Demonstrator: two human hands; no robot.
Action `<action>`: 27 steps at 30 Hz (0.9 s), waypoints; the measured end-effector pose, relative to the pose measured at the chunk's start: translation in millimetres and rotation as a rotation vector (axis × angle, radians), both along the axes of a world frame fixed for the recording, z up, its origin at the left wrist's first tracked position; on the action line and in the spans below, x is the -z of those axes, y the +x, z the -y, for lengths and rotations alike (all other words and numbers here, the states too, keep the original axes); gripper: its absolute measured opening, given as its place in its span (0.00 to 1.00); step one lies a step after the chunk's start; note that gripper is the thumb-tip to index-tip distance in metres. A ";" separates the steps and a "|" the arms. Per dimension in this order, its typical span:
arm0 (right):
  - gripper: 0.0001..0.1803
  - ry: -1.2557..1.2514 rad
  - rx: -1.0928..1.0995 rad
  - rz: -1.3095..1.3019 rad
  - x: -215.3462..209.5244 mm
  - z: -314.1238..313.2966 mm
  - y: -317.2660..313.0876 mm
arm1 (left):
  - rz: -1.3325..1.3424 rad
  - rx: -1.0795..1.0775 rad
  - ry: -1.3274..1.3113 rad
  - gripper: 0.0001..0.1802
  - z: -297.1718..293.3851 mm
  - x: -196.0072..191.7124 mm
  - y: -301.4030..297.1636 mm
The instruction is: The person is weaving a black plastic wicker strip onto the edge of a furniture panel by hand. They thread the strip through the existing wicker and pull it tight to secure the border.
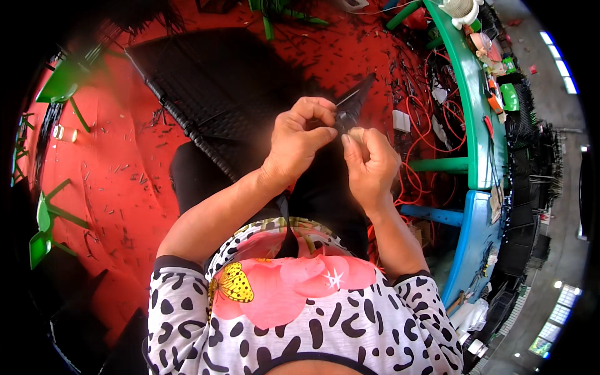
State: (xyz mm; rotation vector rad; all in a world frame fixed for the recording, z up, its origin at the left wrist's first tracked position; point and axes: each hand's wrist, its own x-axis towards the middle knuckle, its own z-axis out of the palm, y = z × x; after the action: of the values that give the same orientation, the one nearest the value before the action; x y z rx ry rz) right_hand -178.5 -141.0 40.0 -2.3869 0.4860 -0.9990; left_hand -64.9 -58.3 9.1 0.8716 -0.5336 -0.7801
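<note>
A large black woven panel (209,72) lies across my lap, its thick wrapped edge running down the left side. Over its right part my left hand (300,134) is closed, with thumb and forefinger pinched together on a thin black strip (347,98). My right hand (372,161) faces it closely, thumb pressed against the bent forefinger at the same dark strip. The strip's exact path between the fingertips is partly hidden. Just beyond the hands a dark pointed corner (365,84) sticks out.
Dark scraps litter the red floor (115,181). Green stools (45,228) stand on the left. To the right are a green table (465,100) and a blue table (467,240) bearing tools and odds and ends. Orange-red cable (409,150) and a white box (401,121) lie beside them.
</note>
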 end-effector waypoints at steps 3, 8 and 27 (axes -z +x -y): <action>0.06 0.020 0.007 -0.032 -12.8 -3.4 -1.1 | -0.005 0.011 0.030 0.07 -0.6 -14.9 -3.4; 0.05 -0.073 -0.004 -0.013 -16.8 -4.6 7.8 | 0.087 0.028 0.017 0.11 4.1 -7.8 -4.6; 0.05 0.058 -0.083 -0.166 -23.5 12.6 -33.6 | 0.574 -0.179 -0.083 0.22 0.9 -9.0 -15.1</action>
State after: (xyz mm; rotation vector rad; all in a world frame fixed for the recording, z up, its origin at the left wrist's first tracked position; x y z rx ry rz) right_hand -212.2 -153.5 63.5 -2.4283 0.4649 -0.7450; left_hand -80.0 -59.2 18.1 1.0514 -0.9706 -0.3321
